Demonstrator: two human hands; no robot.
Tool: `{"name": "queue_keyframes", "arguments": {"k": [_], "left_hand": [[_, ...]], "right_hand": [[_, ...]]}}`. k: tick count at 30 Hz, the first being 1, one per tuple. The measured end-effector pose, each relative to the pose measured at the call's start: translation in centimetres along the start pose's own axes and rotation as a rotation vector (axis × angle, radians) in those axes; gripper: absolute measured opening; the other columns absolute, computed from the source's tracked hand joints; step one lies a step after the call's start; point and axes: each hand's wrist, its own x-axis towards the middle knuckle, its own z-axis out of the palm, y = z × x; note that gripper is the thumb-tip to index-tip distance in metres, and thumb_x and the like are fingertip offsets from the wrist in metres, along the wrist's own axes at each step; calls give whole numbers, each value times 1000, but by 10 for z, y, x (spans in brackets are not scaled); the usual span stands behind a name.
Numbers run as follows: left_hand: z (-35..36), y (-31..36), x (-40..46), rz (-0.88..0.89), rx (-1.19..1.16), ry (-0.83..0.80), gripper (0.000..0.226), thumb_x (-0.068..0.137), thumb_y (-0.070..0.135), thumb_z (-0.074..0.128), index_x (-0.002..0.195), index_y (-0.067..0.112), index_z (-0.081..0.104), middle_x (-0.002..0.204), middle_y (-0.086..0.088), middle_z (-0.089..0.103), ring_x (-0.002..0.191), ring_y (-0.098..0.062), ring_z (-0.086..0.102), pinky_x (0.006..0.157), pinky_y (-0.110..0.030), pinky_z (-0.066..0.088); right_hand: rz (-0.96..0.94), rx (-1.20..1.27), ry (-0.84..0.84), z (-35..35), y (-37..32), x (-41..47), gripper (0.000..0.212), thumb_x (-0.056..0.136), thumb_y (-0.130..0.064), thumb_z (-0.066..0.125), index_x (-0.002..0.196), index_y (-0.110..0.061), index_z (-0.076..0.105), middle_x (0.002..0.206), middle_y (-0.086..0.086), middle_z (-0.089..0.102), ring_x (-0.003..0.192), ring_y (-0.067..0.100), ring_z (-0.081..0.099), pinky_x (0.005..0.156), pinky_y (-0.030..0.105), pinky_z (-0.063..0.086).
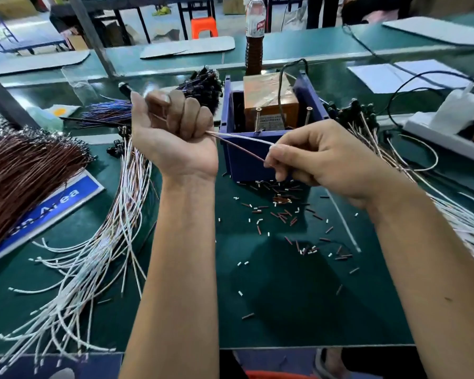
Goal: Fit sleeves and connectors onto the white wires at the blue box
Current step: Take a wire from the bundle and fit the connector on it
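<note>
My left hand (173, 132) is raised in a fist in front of the blue box (246, 160), gripping a white wire (241, 136) and a brown wire (244, 151) that run out to the right. My right hand (320, 160) pinches the free ends of these two wires just before the box's front wall. Inside the box stands a tan taped block (270, 101) with two screws. Short white and brown sleeve pieces (282, 212) lie scattered on the green mat below the box.
A fan of white wires (93, 258) lies at the left and another bundle (465, 222) at the right. Brown wires (19, 173) cover a blue sign at far left. A bottle (255, 36) stands behind the box; a power strip (446, 132) sits at right.
</note>
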Motion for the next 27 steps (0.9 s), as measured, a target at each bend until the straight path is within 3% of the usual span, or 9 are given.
{"name": "queue_keyframes", "arguments": {"k": [7, 12, 15, 19, 23, 27], "left_hand": [[-19, 4, 4, -21, 122, 13, 46, 110, 35, 31, 71, 11, 36, 58, 2, 13, 47, -10, 10, 42, -22, 15], [-33, 5, 3, -42, 87, 50, 47, 110, 36, 31, 71, 11, 35, 60, 3, 12, 48, -11, 9, 41, -23, 16], [-37, 6, 5, -34, 47, 53, 48, 109, 36, 33, 69, 10, 37, 56, 3, 15, 48, -11, 11, 41, -22, 18], [-38, 8, 5, -33, 74, 55, 49, 109, 36, 32, 68, 10, 38, 57, 2, 13, 48, -10, 10, 42, -22, 15], [-42, 13, 3, -52, 432, -62, 41, 109, 28, 34, 70, 13, 33, 55, 4, 17, 47, -10, 11, 44, -24, 15], [-43, 12, -4, -137, 877, -337, 35, 96, 22, 56, 65, 19, 41, 53, 7, 29, 46, -10, 21, 46, -25, 19]], "right_hand": [[29, 79, -16, -7, 11, 0, 8, 96, -12, 74, 93, -9, 80, 77, 10, 77, 53, 12, 45, 49, 17, 34], [91, -165, -77, 9, 20, 7, 14, 85, -24, 87, 95, -16, 80, 77, 2, 79, 68, 10, 71, 68, 22, 57], [100, -235, -96, 19, 23, 11, 13, 87, -30, 85, 90, -18, 81, 75, 0, 78, 67, 16, 68, 67, 31, 54], [69, -138, -74, 19, 22, 10, 13, 94, -24, 79, 85, -16, 83, 74, 2, 78, 67, 22, 60, 69, 40, 49], [5, -118, 41, 10, 22, 6, 14, 93, -25, 80, 84, -15, 82, 74, 3, 78, 68, 24, 68, 76, 53, 57], [-114, -144, 181, 5, 28, 3, 9, 91, -19, 82, 84, -14, 81, 70, 1, 77, 64, 12, 69, 69, 35, 57]]}}
